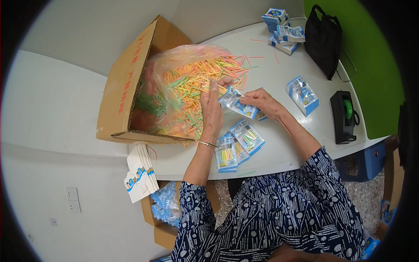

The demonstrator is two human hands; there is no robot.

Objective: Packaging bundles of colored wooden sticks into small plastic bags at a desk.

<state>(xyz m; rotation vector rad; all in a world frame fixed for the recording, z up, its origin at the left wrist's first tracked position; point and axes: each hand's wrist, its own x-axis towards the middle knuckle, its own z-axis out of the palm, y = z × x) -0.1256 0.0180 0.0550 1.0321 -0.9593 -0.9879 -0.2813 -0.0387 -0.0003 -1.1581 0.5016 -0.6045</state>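
The left hand has its fingers closed around a bunch of thin sticks, mostly yellow and orange, and the right hand pinches a clear and blue packet between thumb and fingers. From where I stand, both are lifted over the middle of the white table, with the ends of the sticks at the mouth of the packet. If they are already inside, I cannot tell.

Here, I think, is the first danger: the mouth looks narrow, so if the bunch comes at a slant, one stick may catch on the rim and bend, snap or fall out. Because the packet seems soft, too much push could also split its side; too loose a grip on the bunch would let the sticks spread.

The filled packets lie partly over one another, very near to the near edge of the table. A sleeve brushing them could push one over that edge. Toward the left end lies the cardboard box on its side, and the loose pile comes out of it, close beside the left hand. A knock of the wrist there could make more sticks roll toward the far edge, where a stray stick lies alone.
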